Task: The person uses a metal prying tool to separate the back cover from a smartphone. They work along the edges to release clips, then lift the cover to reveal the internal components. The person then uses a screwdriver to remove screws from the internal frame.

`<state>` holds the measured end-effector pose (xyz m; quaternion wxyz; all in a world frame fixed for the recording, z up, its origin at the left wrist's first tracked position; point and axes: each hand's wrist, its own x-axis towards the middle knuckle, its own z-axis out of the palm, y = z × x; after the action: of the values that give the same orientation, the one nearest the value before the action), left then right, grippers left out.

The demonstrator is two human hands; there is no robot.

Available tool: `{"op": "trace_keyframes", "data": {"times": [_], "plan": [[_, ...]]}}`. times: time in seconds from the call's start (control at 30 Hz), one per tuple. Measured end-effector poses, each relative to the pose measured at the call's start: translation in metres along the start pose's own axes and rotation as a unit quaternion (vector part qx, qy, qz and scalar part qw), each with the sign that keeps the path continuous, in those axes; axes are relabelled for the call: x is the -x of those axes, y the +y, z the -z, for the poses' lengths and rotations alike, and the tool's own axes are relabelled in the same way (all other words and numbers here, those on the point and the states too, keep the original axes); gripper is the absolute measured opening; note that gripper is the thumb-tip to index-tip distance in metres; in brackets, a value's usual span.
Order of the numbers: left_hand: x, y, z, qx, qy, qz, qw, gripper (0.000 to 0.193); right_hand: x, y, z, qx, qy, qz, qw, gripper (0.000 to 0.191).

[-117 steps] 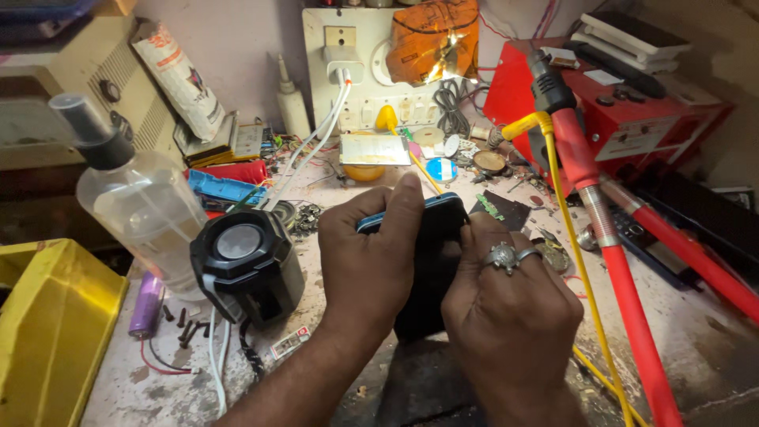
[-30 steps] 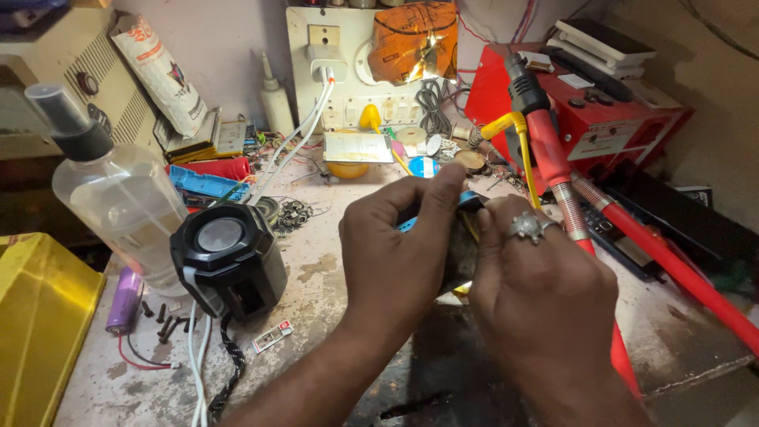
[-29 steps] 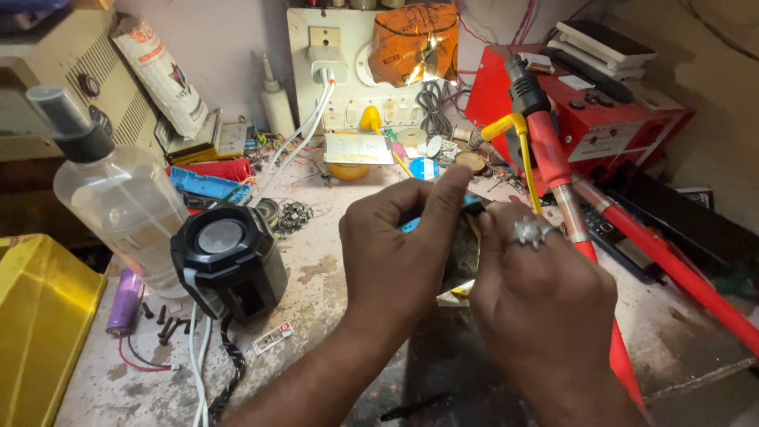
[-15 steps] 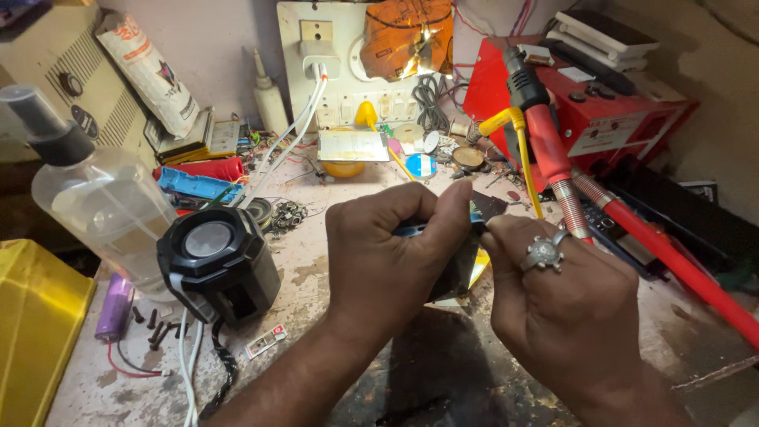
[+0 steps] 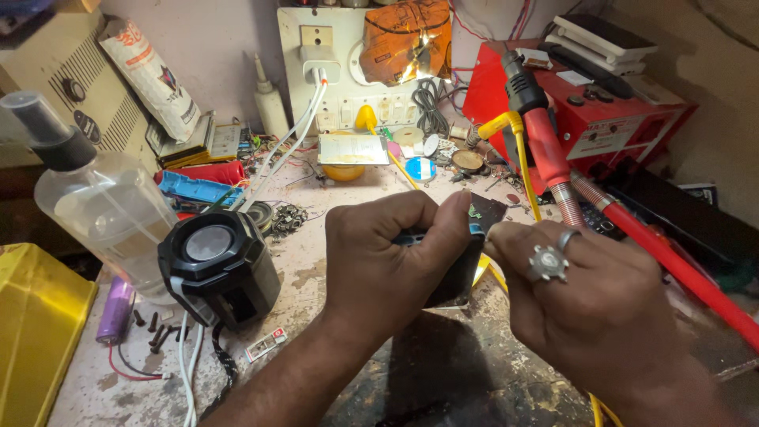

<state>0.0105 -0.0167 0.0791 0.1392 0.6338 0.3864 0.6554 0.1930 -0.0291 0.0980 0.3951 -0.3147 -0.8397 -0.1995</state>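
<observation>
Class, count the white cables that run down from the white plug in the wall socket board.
2: both white cables leave the plug side by side and slope down-left toward the black speaker. Clutter may hide others.

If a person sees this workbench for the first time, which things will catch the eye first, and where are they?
In the middle, the left hand and the right hand, which wears a silver ring, hold a dark flat device between them. Left of them stands a black speaker, with a clear spray bottle behind it. At the right, a red machine and a red tool stand out.
</observation>
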Motion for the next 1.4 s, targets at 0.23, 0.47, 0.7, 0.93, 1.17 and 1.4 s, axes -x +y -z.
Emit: {"op": "trace_keyframes", "data": {"times": [0.23, 0.47, 0.7, 0.93, 1.17, 1.4], "plan": [[-0.004, -0.001, -0.002, -0.014, -0.028, -0.01, 0.999, 0.032, -0.008, 0.021, 0.011, -0.077, -0.089, -0.039, 0.992, 0.014], [-0.008, -0.006, -0.013, 0.031, -0.006, -0.016, 0.999, 0.031, 0.02, 0.007, 0.005, -0.082, -0.029, -0.159, 0.983, 0.017], [-0.011, -0.012, -0.025, 0.04, 0.029, 0.036, 0.998, 0.053, 0.037, 0.01, -0.028, -0.409, 0.006, -0.296, 0.863, 0.03], [0.046, -0.021, -0.027, 0.033, -0.029, -0.019, 0.999, 0.102, 0.037, 0.013, -0.023, -0.369, 0.023, -0.362, 0.856, 0.037], [0.042, -0.024, -0.033, 0.029, -0.02, 0.008, 0.999, 0.091, 0.03, 0.001, 0.014, -0.074, -0.048, -0.173, 0.981, 0.044], [0.041, -0.022, -0.034, -0.015, -0.001, 0.053, 0.998, 0.092, 0.021, -0.009, 0.012, 0.05, -0.037, -0.144, 0.988, 0.048]]}}
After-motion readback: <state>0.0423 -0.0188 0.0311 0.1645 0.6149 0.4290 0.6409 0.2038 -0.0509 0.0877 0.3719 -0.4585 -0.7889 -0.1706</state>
